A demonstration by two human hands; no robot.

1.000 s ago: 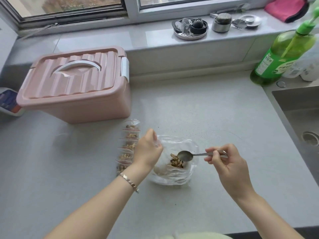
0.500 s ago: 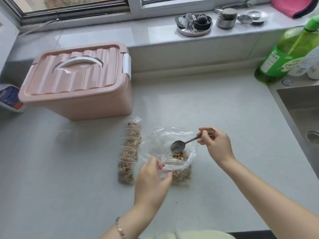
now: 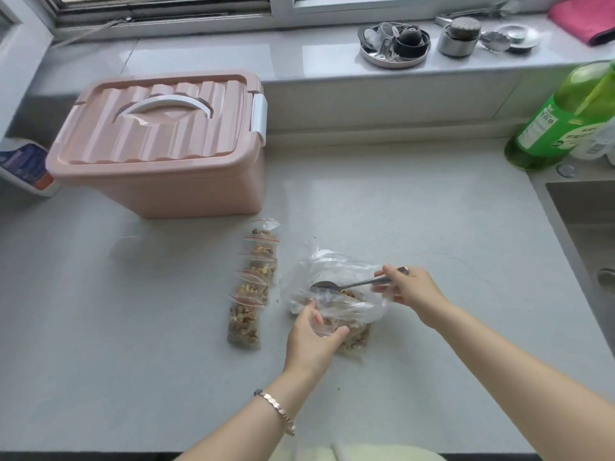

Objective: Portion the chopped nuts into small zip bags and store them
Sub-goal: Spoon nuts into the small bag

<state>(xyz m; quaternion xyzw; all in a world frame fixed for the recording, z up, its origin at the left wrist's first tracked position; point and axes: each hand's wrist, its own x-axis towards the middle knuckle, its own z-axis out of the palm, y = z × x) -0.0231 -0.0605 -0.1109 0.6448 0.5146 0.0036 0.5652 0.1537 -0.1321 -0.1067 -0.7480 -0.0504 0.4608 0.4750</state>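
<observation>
**1. WORK AREA.** Grey countertop (image 3: 399,201). Pink storage box (image 3: 159,144) stands at rear L, lid on, white handle folded flat.

**2. TASK ITEMS.** Filled zip bags (image 3: 253,284) lie in an overlapping row in front of the box, running toward the person. Nuts (image 3: 246,324) show thru the clear film, and each bag has a red seal strip. Just R of the row is the large clear bag (image 3: 336,264), crumpled, mouth open. At its near side is the small bag (image 3: 352,334), part-filled w/ nuts. The two films overlap, so the exact boundary btwn them cannot be told.

**3. L hand** (image 3: 312,337). Thumb and fingers are curled, pinching the clear film at the small bag's upper edge. Bracelet (image 3: 276,410) on the wrist.

**4. R hand** (image 3: 411,291). Fingertips are closed on the handle end of the spoon (image 3: 346,283) in a pinch grip. The spoon is approx. level, w/ the bowl pointing L inside the large clear bag's mouth. Bowl load: cannot tell.

**5. SURROUNDINGS.** Sink (image 3: 582,234) at R edge. Green bottle (image 3: 565,118) at rear R, near the sink corner. On the windowsill (image 3: 233,54): round metal dish (image 3: 394,59) w/ small parts, metal canister (image 3: 459,36), pink cloth (image 3: 582,18). Blue-white pack (image 3: 23,168) sits L of the box.
</observation>
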